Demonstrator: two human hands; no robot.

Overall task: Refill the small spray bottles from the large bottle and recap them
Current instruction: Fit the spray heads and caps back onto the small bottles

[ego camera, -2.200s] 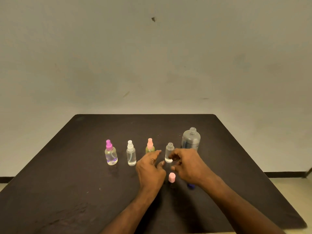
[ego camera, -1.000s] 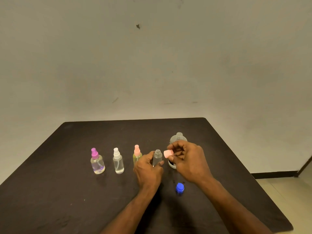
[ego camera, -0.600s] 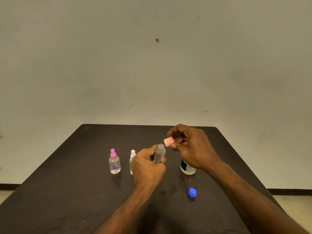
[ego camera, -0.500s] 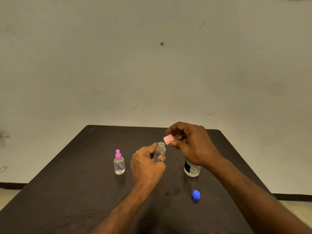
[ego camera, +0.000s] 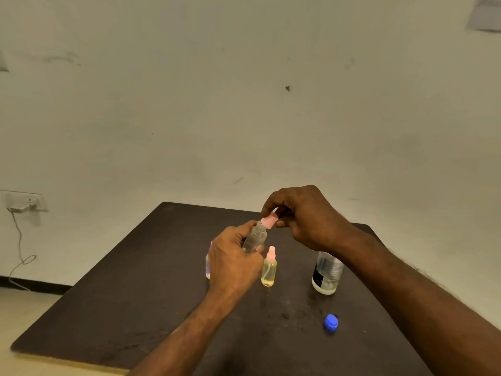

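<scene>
The step in hand looks like recapping: the left hand [ego camera: 233, 263] grips a small clear plastic spray bottle [ego camera: 254, 238], lifted off the surface and tilted, and the right hand [ego camera: 303, 215] pinches a small pale pink cap [ego camera: 268, 222] right at the bottle's mouth. Whether the cap is already seated on the neck or only touching it cannot be told.

In my judgement the next move calls for lining the cap square with the neck, pressing or twisting it home while the left hand keeps the bottle from turning, then setting the bottle down upright.

Taking the large clear plastic bottle with a dark label [ego camera: 326, 272] as landmark: it stands uncapped, partly behind the right forearm, with only a little liquid visible at its bottom. The held bottle is to its left and higher. A small yellowish spray bottle with a pink top [ego camera: 269, 268] stands to its left, just beside the left hand. Further left, a bottle with a magenta tint [ego camera: 208, 264] peeks out behind that hand, mostly hidden. A round blue plastic cap [ego camera: 330, 322] lies nearer the person than the large bottle, apart from it.

All rest on a dark matte tabletop [ego camera: 135, 294] with faint smears. Behind it rises a plain off-white wall [ego camera: 244, 104] with scuff marks; far left of the large bottle, a wall socket [ego camera: 25, 202] trails a thin cable to the floor.
</scene>
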